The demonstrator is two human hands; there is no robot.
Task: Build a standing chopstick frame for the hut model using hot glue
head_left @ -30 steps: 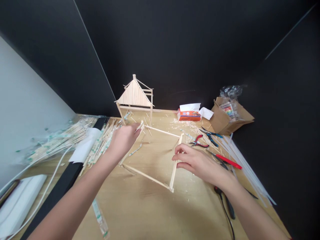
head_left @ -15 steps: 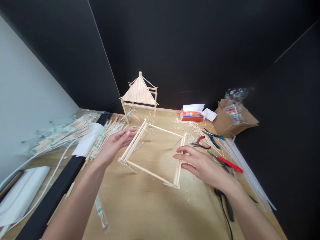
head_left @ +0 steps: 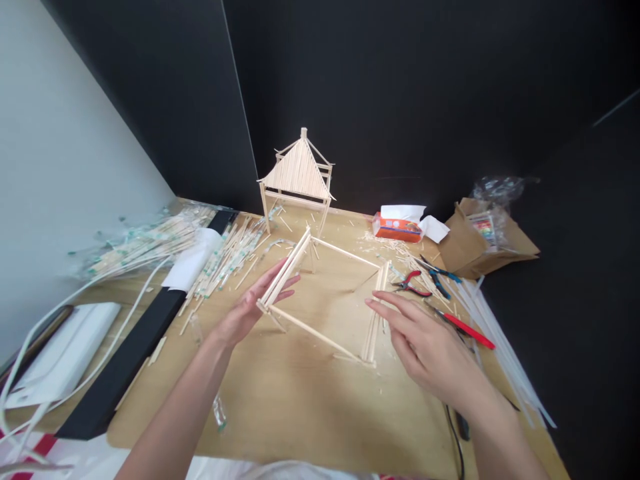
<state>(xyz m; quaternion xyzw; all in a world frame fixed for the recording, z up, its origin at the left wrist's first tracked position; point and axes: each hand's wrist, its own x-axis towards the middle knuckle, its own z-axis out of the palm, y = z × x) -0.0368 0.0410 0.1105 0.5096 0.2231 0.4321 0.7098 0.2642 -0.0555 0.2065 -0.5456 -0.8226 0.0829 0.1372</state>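
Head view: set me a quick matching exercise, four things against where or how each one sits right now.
Things:
1. Left hand
2. Orange tissue box
3. Red-handled pliers
4. Small wooden stick hut with a triangular roof

Places or states:
A. Standing upright behind the frame
B. Touching the doubled sticks of the flat wooden stick frame
C. Lying on the light wooden table, right of the frame
D. Near the table's far edge, white tissue sticking out

Pairs: 1-B, 2-D, 3-C, 4-A
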